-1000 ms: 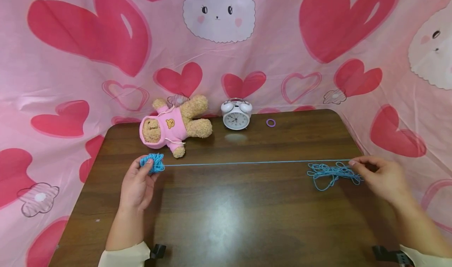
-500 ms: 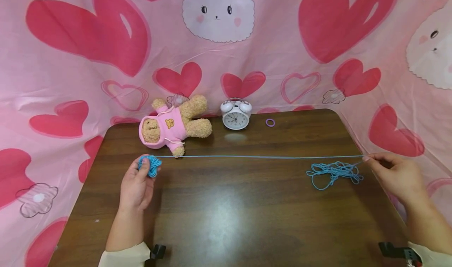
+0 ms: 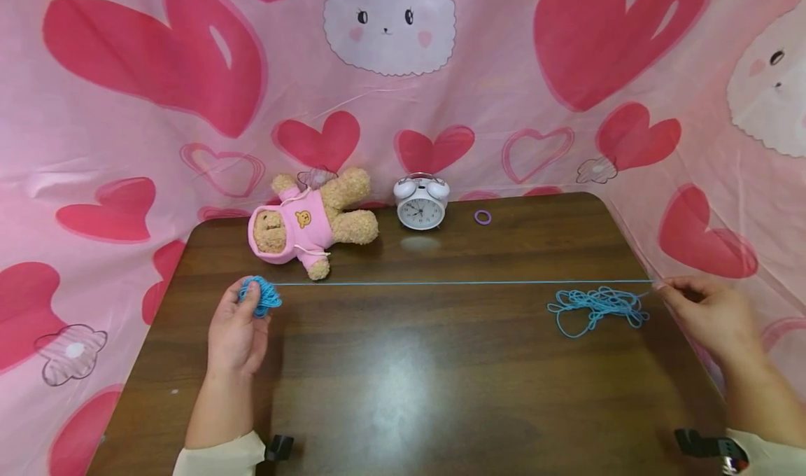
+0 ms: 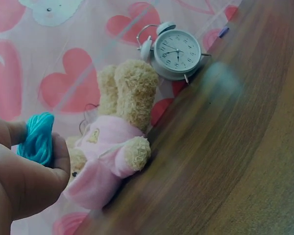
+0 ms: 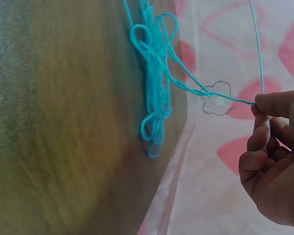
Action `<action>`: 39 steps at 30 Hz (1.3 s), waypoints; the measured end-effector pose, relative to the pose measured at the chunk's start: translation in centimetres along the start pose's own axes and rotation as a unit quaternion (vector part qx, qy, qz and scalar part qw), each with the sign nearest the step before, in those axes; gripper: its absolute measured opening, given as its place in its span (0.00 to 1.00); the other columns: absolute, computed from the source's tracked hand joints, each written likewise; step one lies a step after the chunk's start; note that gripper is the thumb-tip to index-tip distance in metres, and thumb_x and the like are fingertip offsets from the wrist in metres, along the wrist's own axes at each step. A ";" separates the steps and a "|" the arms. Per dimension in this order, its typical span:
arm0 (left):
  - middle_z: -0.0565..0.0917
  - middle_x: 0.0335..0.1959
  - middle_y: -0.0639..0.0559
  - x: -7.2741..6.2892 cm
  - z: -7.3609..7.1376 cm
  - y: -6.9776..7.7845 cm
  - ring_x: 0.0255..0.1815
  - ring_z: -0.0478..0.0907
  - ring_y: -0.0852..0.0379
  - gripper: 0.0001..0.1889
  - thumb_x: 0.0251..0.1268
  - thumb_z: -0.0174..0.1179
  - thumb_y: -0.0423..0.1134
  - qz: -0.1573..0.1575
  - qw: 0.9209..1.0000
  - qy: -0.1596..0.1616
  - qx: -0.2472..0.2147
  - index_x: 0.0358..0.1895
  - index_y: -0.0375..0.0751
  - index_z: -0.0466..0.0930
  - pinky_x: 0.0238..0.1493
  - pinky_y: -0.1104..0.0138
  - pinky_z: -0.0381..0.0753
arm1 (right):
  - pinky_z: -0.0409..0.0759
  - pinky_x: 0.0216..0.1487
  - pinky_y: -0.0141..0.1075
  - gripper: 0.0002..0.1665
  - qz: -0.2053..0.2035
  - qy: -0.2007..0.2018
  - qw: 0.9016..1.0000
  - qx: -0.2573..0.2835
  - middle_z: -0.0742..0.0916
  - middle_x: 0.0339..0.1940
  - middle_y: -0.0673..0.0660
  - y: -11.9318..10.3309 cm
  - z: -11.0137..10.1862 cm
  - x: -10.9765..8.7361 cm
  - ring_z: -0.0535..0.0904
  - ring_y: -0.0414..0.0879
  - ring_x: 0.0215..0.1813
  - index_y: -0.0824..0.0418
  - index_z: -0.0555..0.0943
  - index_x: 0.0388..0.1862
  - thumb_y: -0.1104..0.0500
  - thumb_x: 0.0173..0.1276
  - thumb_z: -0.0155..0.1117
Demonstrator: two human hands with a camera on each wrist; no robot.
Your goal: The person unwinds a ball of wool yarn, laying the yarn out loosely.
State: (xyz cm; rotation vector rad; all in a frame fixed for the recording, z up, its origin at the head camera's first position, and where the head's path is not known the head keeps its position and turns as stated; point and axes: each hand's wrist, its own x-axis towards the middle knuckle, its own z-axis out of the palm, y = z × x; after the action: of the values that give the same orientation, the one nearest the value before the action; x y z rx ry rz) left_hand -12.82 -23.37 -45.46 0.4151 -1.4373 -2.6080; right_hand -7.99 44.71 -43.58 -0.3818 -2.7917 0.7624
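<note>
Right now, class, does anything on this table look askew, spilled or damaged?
The teddy bear lies down, legs toward the upright alarm clock; loose blue yarn lies in messy loops near the right hand, unlike the wound bundle in the left hand. No spill or damage shows.

Thin bright blue yarn (image 5: 158, 93) here. Part of it's wound into a squashy little bundle (image 3: 266, 297) held in the left hand (image 3: 236, 336). A single strand (image 3: 466, 282) runs taut and pretty much level to the right hand (image 3: 711, 315). A loose, loopy pile (image 3: 598, 306), joined on there, sits on the surface (image 3: 403, 364). Hard to tell how the bundle's wound, it's half covered.
</note>
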 end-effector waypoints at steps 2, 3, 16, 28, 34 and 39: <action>0.83 0.40 0.52 0.0 0.0 0.0 0.39 0.83 0.59 0.14 0.76 0.60 0.39 0.005 1.000 0.005 -0.005 0.57 0.40 0.69 0.43 0.72 0.83 | 0.70 0.25 0.26 0.26 0.000 -0.004 1.000 -0.004 0.90 0.31 0.62 0.4 0.2 0.0 0.64 0.16 0.27 0.73 0.86 0.47 0.48 0.73 0.67; 0.84 0.41 0.51 -0.1 0.0 0.0 0.41 0.84 0.58 0.14 0.76 0.60 0.38 0.006 1.000 0.007 -0.009 0.57 0.40 0.69 0.44 0.72 0.83 | 0.70 0.26 0.27 0.26 0.000 -0.005 1.000 -0.006 0.90 0.34 0.67 0.6 0.3 0.1 0.62 0.15 0.28 0.73 0.86 0.47 0.47 0.73 0.67; 0.81 0.37 0.44 0.1 0.3 0.3 0.36 0.80 0.52 0.08 0.75 0.60 0.34 0.050 0.990 0.070 -0.109 0.48 0.36 0.71 0.37 0.68 0.82 | 0.71 0.28 0.30 0.21 -0.017 -0.039 0.999 -0.003 0.90 0.34 0.62 3.2 2.1 0.1 0.63 0.17 0.32 0.69 0.88 0.46 0.50 0.73 0.67; 0.82 0.44 0.43 0.1 0.6 0.3 0.38 0.84 0.51 0.12 0.72 0.62 0.29 0.056 0.986 0.080 -0.134 0.51 0.38 0.69 0.36 0.65 0.85 | 0.71 0.31 0.41 0.24 0.019 -0.098 0.994 -0.030 0.89 0.37 0.68 4.6 2.9 0.2 0.79 0.62 0.39 0.72 0.86 0.47 0.49 0.77 0.61; 0.80 0.48 0.44 -0.1 0.5 0.4 0.44 0.86 0.52 0.15 0.70 0.63 0.26 0.044 0.988 0.078 -0.123 0.52 0.38 0.68 0.41 0.65 0.88 | 0.72 0.33 0.44 0.22 0.011 -0.110 0.993 -0.050 0.88 0.37 0.69 5.0 3.3 0.4 0.80 0.67 0.40 0.72 0.86 0.46 0.51 0.76 0.62; 0.79 0.45 0.44 -0.1 0.7 0.1 0.41 0.87 0.52 0.17 0.69 0.62 0.22 0.028 0.989 0.066 -0.129 0.53 0.38 0.67 0.40 0.64 0.89 | 0.72 0.33 0.43 0.22 0.012 -0.106 0.993 -0.053 0.89 0.35 0.69 5.1 3.7 0.4 0.81 0.67 0.39 0.72 0.86 0.45 0.51 0.75 0.63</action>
State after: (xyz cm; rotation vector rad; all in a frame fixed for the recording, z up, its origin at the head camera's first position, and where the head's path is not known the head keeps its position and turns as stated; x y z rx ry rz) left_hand -12.97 -22.85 -45.01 0.4953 -1.0392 -2.6187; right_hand -8.47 47.32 -49.28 -0.3738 -3.0414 0.6993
